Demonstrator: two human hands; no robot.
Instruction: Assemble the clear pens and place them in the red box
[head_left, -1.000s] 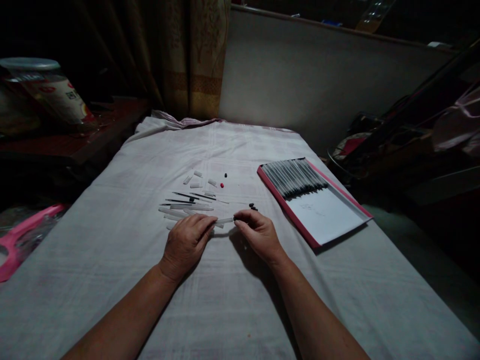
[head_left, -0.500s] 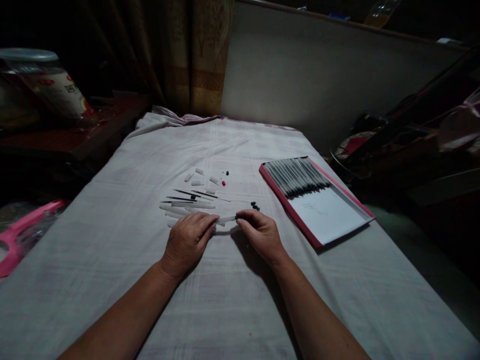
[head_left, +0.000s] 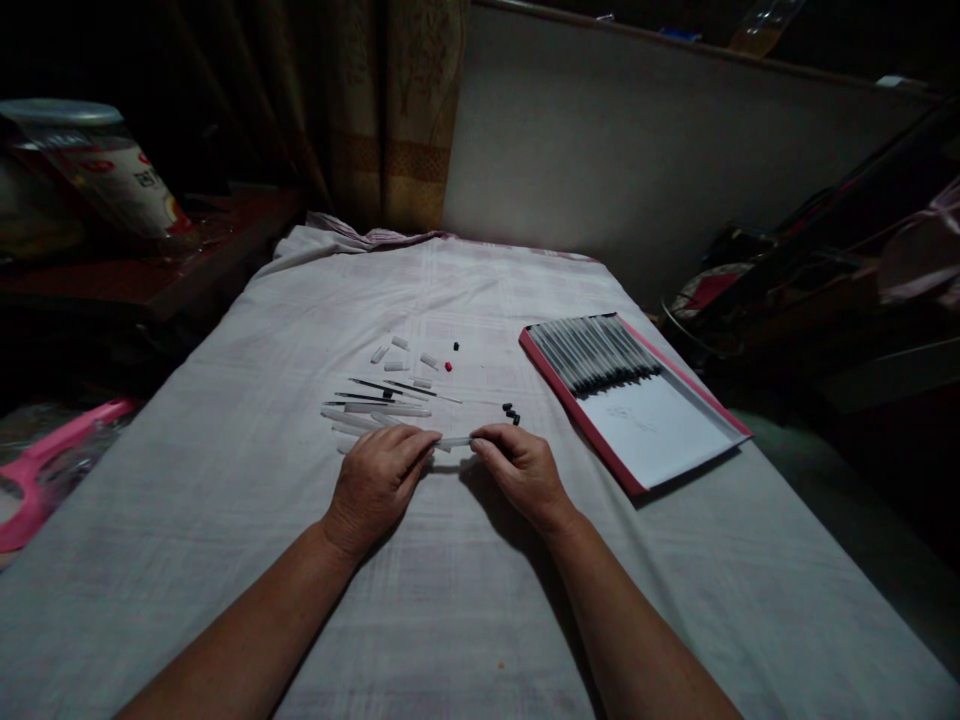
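Note:
Between my two hands a clear pen barrel lies level just above the cloth. My left hand pinches its left part, and my right hand grips its right end, where the fingertips hide the tip. Beyond my left hand lie several loose clear barrels and dark ink refills. Short clear pen caps are scattered farther back, near a red plug and a black plug. Small black plugs sit just past my right hand.
To the right, a red-edged box lid holds a row of assembled pens. A white checked cloth covers the surface. At the left are a pink plastic handle and a lidded jar on a wooden stand.
My right fingertips have closed farther over the barrel's right end, where a dark piece showed before. Both hands stay in nearly the same place.

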